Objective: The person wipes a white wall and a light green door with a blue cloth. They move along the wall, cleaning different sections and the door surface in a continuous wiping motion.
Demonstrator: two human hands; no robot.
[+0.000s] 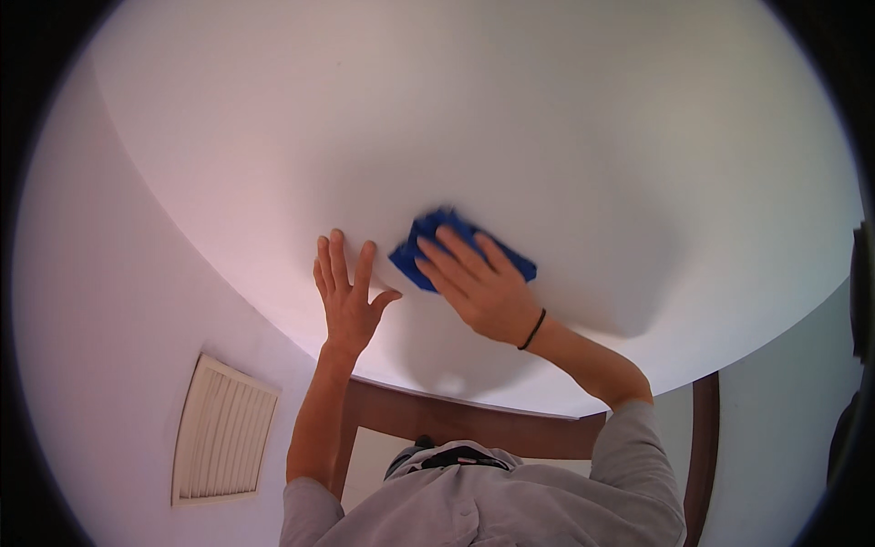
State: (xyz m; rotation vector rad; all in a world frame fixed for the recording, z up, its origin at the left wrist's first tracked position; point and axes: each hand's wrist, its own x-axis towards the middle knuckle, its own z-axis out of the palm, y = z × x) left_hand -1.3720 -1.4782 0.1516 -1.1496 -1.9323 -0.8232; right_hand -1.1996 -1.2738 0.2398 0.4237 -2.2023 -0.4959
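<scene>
My right hand (482, 280) presses a folded blue cloth (432, 229) against a broad white wall (437, 123). The cloth sticks out beyond the fingertips and on the far side of the hand. A thin black band (533, 329) circles my right wrist. To the left of the cloth, my left hand (348, 290) is spread, fingers apart and holding nothing. Its fingertips and thumb appear to rest on the same white surface. Soft shadows of both arms fall across it.
A slatted vent grille (225, 434) is set in the side wall (123, 294) at left. Below the white surface runs a reddish-brown baseboard (437, 414), above a pale floor (376, 458). A dark object (861, 294), partly cut off, shows at the right rim.
</scene>
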